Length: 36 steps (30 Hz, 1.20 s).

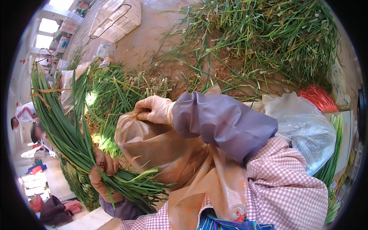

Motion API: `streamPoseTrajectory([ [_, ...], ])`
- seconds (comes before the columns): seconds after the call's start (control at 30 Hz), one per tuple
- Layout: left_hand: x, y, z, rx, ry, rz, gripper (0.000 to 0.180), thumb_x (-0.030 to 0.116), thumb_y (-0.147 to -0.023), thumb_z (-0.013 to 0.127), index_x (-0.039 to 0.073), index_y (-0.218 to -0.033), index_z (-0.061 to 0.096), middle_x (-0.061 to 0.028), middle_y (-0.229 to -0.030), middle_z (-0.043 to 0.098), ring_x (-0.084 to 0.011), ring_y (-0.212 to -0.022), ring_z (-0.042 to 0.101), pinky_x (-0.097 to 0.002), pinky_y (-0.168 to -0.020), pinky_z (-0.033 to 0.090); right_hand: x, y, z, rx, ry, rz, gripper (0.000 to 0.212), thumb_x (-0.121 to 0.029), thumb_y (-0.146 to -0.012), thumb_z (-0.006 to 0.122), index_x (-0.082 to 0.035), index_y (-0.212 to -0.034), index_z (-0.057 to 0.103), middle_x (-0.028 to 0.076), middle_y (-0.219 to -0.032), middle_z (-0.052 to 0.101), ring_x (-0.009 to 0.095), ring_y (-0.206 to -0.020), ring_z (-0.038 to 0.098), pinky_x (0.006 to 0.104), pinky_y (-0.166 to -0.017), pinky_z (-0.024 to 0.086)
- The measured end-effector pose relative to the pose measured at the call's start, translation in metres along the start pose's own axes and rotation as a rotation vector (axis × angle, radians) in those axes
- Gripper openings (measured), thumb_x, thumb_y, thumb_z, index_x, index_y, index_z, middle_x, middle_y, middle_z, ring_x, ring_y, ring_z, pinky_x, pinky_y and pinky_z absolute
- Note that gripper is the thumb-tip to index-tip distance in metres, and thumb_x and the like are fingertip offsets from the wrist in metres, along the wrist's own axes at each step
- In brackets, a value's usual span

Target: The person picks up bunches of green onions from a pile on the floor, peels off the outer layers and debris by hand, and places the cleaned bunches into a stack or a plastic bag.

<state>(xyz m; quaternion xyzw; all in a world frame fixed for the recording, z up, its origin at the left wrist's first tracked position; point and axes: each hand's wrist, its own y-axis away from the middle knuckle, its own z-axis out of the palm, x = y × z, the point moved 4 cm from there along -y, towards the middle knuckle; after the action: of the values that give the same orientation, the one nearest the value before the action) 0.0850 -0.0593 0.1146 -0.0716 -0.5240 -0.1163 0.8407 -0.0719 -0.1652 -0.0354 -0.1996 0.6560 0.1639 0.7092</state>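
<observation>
My left hand (pixel 104 168), in a stained brown glove, is closed round a bunch of garlic chives (pixel 63 126). The long flat leaves reach up and to the left, and the other end of the bunch spreads over my lap. My right hand (pixel 154 109), in a tan glove, pinches the edge of a translucent plastic apron (pixel 161 149). The apron is smeared orange-brown and lies over my knees, partly lifted by that hand. A purple sleeve (pixel 218 122) covers my right forearm.
A large heap of loose greens (pixel 268 34) lies at the far right, with a smaller pile (pixel 115 86) ahead left. A pale plastic crate (pixel 117 21) stands far left. Red ties (pixel 319 97) and a clear plastic bag (pixel 306 134) are at right. Other people sit at far left.
</observation>
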Motion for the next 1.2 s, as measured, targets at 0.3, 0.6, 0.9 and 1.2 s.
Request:
streamPoseTrajectory([
  [0.3,0.047,0.072,-0.009,0.098,0.057,0.207,0.015,0.009,-0.088,0.057,0.006,-0.090,0.043,0.0016,-0.080,0.042,-0.0067,-0.054,0.038,-0.0237,-0.052,0.032,-0.176,0.015,0.037,0.286,-0.386,-0.129,0.016,-0.012,-0.084,0.051,-0.003,-0.085,0.065,0.010,-0.067,0.061,0.013,-0.063,0.057,0.0297,-0.059,0.047],
  [0.6,0.102,0.101,-0.009,-0.013,-0.074,0.227,0.014,0.010,-0.092,0.053,0.008,-0.094,0.039,0.0022,-0.065,0.031,-0.0076,-0.059,0.035,-0.0225,-0.056,0.031,-0.120,0.101,0.209,-0.200,0.358,-0.569,0.023,-0.020,-0.075,0.060,-0.010,-0.095,0.060,0.011,-0.092,0.059,0.030,-0.091,0.059,0.0469,-0.075,0.047],
  [0.9,0.026,0.088,-0.085,0.568,-0.348,0.053,0.034,0.020,-0.080,0.066,-0.005,-0.101,0.057,-0.0042,-0.078,0.053,-0.0097,-0.062,0.048,-0.0232,-0.056,0.041,-0.019,0.158,-0.054,0.876,0.953,0.016,0.044,-0.037,-0.087,0.061,-0.003,-0.114,0.059,0.015,-0.107,0.061,0.031,-0.102,0.057,0.0399,-0.093,0.042],
  [1.2,-0.053,0.012,-0.137,0.216,0.011,-0.320,0.015,0.015,-0.087,0.061,0.005,-0.094,0.052,0.0013,-0.078,0.045,-0.0101,-0.065,0.044,-0.0257,-0.063,0.038,-0.057,0.155,-0.064,0.393,-0.109,-0.010,0.015,-0.011,-0.088,0.062,-0.001,-0.099,0.067,0.004,-0.082,0.067,0.010,-0.071,0.061,0.0254,-0.066,0.051],
])
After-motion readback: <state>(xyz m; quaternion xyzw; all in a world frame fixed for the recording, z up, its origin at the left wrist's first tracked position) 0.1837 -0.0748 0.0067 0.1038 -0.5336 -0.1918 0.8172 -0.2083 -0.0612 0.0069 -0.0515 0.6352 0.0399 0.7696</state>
